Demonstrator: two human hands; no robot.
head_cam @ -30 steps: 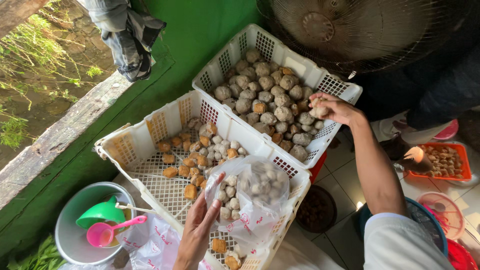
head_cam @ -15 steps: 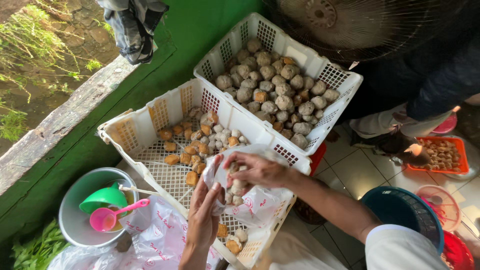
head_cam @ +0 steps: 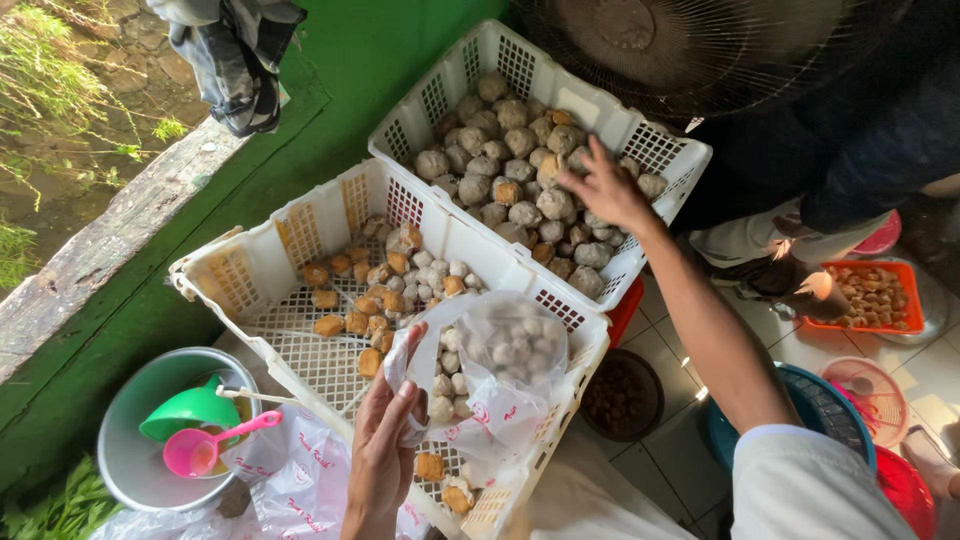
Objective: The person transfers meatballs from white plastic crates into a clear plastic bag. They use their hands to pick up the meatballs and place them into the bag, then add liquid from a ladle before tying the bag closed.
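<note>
My left hand (head_cam: 385, 440) grips the rim of a clear plastic bag (head_cam: 500, 365) partly filled with pale meatballs, held over the near white crate (head_cam: 250, 260). That crate holds brown fried pieces and some pale balls. My right hand (head_cam: 600, 185) reaches into the far white crate (head_cam: 660, 150), fingers spread over the heap of grey meatballs (head_cam: 520, 170), touching them. Whether it holds one is hidden.
A grey bucket (head_cam: 130, 460) with a green funnel and a pink scoop stands at lower left, beside printed plastic bags. A green wall and a wooden ledge lie left. Another person sits at right by an orange tray (head_cam: 870, 295) of food. Coloured basins stand on the tiled floor.
My right hand went from the far crate to the bag's mouth, and has now returned to the far crate. The left hand has kept hold of the bag.
</note>
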